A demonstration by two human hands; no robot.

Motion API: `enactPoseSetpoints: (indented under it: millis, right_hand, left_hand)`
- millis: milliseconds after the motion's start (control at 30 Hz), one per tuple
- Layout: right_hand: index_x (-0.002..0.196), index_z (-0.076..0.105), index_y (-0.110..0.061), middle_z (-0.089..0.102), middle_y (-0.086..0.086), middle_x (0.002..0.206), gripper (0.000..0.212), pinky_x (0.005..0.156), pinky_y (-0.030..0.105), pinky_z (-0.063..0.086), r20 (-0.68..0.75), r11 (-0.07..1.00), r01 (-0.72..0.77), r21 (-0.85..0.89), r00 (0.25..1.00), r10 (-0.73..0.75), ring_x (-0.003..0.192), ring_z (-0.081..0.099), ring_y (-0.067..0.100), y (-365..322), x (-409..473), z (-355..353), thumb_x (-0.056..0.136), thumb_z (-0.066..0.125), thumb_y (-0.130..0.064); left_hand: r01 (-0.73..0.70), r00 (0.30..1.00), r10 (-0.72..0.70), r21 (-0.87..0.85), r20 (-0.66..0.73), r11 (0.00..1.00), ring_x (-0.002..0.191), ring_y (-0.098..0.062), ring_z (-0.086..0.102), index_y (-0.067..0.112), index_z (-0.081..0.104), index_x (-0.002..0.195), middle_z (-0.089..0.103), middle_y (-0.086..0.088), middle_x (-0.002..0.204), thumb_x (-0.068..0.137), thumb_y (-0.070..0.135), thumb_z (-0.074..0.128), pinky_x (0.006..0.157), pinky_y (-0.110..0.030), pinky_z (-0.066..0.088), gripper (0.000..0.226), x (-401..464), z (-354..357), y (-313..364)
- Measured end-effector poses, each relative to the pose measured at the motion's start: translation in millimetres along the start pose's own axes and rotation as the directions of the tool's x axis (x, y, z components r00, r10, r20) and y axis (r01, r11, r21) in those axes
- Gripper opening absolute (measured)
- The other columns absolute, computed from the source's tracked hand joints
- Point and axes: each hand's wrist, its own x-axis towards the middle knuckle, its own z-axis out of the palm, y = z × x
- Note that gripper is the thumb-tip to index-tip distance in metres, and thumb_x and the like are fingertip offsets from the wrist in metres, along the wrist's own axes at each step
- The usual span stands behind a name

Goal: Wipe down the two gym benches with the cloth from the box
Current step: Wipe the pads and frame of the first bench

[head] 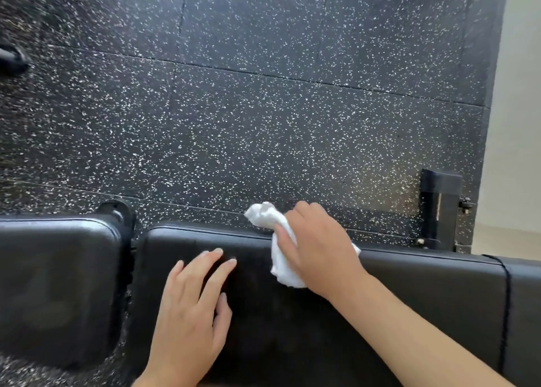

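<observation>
A black padded gym bench (409,298) runs across the bottom of the view, with a separate black seat pad (55,284) to its left across a narrow gap. My right hand (319,246) grips a crumpled white cloth (278,240) and holds it against the far edge of the long pad. My left hand (193,304) lies flat on the pad with straight fingers, left of the cloth. The box is out of view.
Black rubber floor (248,108) with white speckles lies beyond the bench. A black metal frame foot (439,208) stands on the floor at the right, near a pale wall (518,123). A dark object (11,58) sits at the far left edge.
</observation>
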Motion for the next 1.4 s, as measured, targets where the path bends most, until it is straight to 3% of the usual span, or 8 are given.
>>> enactPoseSetpoints:
  millis: [200,400,600,700,867,1000,1100,1400]
  right_hand:
    - [0.074,0.047,-0.022,0.043,-0.005,0.077,0.034,0.065,0.04,0.042,-0.097,0.94,-0.34,0.015,0.935,0.34,0.076,0.045,0.024,40,-35,-6,0.102,0.041,-0.038]
    - [0.078,0.057,-0.014,0.053,0.006,0.08,0.031,0.063,0.046,0.043,-0.274,0.974,-0.224,0.034,0.935,0.225,0.073,0.047,0.029,-75,31,29,0.101,0.047,-0.031]
    - [0.081,0.06,-0.015,0.058,0.005,0.085,0.028,0.066,0.04,0.04,-0.261,0.991,-0.111,0.079,0.957,0.128,0.08,0.052,0.027,-186,112,53,0.098,0.052,-0.035]
    - [0.081,0.059,-0.014,0.057,0.005,0.085,0.028,0.066,0.04,0.044,-0.223,0.993,-0.056,0.107,0.972,0.078,0.081,0.052,0.027,-182,113,50,0.099,0.052,-0.035]
    - [0.071,0.058,-0.014,0.057,0.006,0.074,0.022,0.057,0.038,0.049,-0.25,0.998,-0.039,-0.048,0.968,0.026,0.07,0.055,0.03,-97,58,26,0.089,0.068,-0.023]
    - [0.077,0.055,-0.015,0.052,0.002,0.081,0.041,0.065,0.04,0.043,-0.156,0.962,-0.272,-0.007,0.951,0.268,0.082,0.052,0.031,-28,7,14,0.099,0.035,-0.044]
    - [0.075,0.051,-0.014,0.048,0.001,0.078,0.036,0.065,0.042,0.04,-0.227,0.96,-0.279,-0.018,0.936,0.268,0.076,0.045,0.027,-36,9,17,0.1,0.04,-0.037]
    - [0.081,0.061,-0.01,0.056,0.007,0.085,0.03,0.067,0.043,0.044,-0.24,1.0,0.028,-0.005,0.97,-0.028,0.078,0.046,0.027,-174,102,44,0.101,0.05,-0.03]
  left_hand:
    - [0.163,0.983,-0.165,-0.04,-0.079,0.986,0.141,-0.031,0.049,0.018,0.062,0.142,0.05,-0.005,0.155,0.095,0.024,0.052,0.123,-0.06,0.031,0.049,-12,-16,-44]
    - [0.165,0.977,-0.182,-0.144,-0.114,0.976,0.143,-0.028,0.046,0.018,0.059,0.144,0.049,-0.004,0.155,0.096,0.029,0.057,0.122,-0.054,0.034,0.049,-23,-18,-58]
    - [0.389,0.916,-0.401,-0.271,0.015,0.88,0.136,-0.023,0.048,0.008,0.054,0.146,0.048,-0.004,0.153,0.09,0.046,0.059,0.119,-0.018,0.026,0.068,-29,-39,-79]
    - [0.415,0.907,-0.417,-0.273,0.056,0.868,0.135,-0.016,0.049,0.012,0.054,0.147,0.047,0.004,0.153,0.09,0.052,0.055,0.109,-0.028,0.038,0.069,-29,-47,-81]
    - [0.441,0.889,-0.457,-0.316,0.026,0.84,0.136,-0.011,0.044,0.013,0.056,0.146,0.048,0.004,0.153,0.094,0.046,0.056,0.117,-0.007,0.02,0.062,-27,-47,-71]
    - [0.462,0.87,-0.492,-0.331,-0.008,0.823,0.137,-0.021,0.048,0.011,0.056,0.148,0.049,0.002,0.153,0.101,0.028,0.068,0.119,-0.016,0.023,0.052,-30,-38,-64]
    - [0.466,0.866,-0.501,-0.347,-0.012,0.814,0.135,-0.022,0.049,0.013,0.055,0.15,0.049,0.003,0.155,0.098,0.031,0.066,0.118,-0.02,0.025,0.056,-33,-34,-64]
    - [0.418,0.904,-0.424,-0.313,0.051,0.853,0.131,-0.012,0.049,0.02,0.058,0.147,0.05,0.008,0.15,0.091,0.023,0.077,0.106,-0.033,0.048,0.059,-57,-42,-78]
